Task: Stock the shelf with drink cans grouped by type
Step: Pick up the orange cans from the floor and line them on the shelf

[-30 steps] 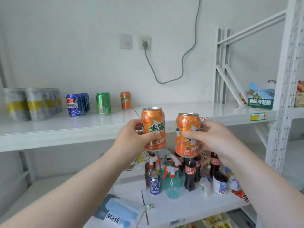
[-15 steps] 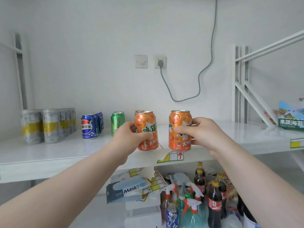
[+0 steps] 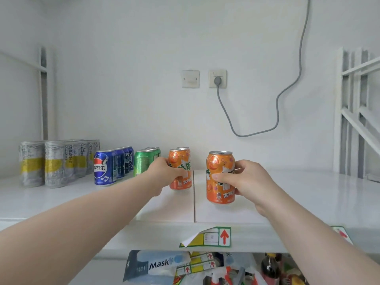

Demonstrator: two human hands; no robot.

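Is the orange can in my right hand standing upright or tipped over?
Upright. The orange can in the right hand shows its silver top facing up and its sides vertical. Whether its base touches the shelf cannot be told.

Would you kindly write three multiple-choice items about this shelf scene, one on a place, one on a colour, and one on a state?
1. Which cans stand just left of the green drink cans?
A. blue cola cans
B. orange soda cans
C. red cans

2. What colour is the band on the silver cans at far left?
A. purple
B. yellow
C. black

3. What does the right hand hold?
A. nothing
B. a spray bottle
C. an upright orange soda can

Answers:
1. A, the blue cola cans sit between the silver and green groups.
2. B, a yellow band wraps each.
3. C, its fingers wrap the upright orange soda can, while the left hand grips another orange can.
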